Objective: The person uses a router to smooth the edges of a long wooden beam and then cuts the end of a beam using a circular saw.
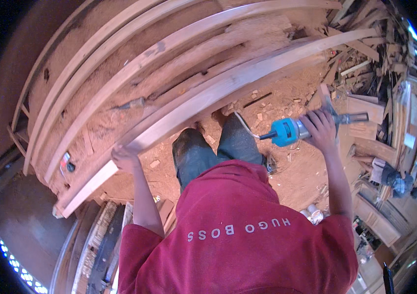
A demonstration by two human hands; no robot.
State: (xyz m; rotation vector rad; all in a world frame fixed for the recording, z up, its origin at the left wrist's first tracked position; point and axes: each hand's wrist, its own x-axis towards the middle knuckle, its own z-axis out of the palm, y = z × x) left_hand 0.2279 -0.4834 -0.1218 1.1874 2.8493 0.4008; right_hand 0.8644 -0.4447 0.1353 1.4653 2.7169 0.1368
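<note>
Blue power tool clenched in right hand; left hand clasps plank edge

Left hand raised at the end of a bare, nearly straight forearm, fingers curled over and closed in a grip, knuckles toward the camera. Right hand lifted higher and farther out to the right, arm extended from a red short sleeve, fingers wrapped tight, wrist bent slightly inward.

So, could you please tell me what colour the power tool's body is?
Bright blue, with a silver front; the power tool shows best in the head view.
</note>
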